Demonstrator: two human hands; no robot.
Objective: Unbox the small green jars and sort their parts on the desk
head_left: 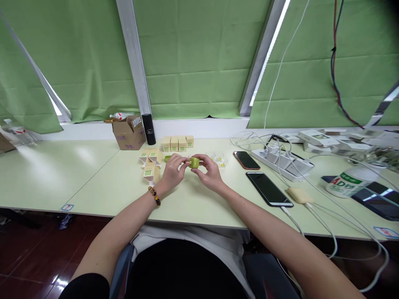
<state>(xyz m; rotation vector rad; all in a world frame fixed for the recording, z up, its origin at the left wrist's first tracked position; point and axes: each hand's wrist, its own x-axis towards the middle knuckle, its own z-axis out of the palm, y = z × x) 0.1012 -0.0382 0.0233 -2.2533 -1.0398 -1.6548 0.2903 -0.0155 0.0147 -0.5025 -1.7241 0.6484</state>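
Above the table, my right hand (211, 173) grips a small, rounded, glossy green case (195, 162) between thumb and fingers. At the case's left side, my left hand (173, 171) is closed in a pinch; what lies between its fingertips is too small to make out. Another green piece (167, 158) shows partly behind my left hand. Close to my left wrist stand small cream boxes with raised flaps, one of them nearest me (151, 173). Behind my right hand lies a clear plastic tray (222, 160) with small yellow spots in it, partly hidden.
Closed cream boxes (174, 144) stand in a row at the back, near a black bottle (149, 129) and an open cardboard box (128, 135). To the right lie two phones (269, 189), a power strip (280, 164), loose white cables and a white bottle (352, 180).
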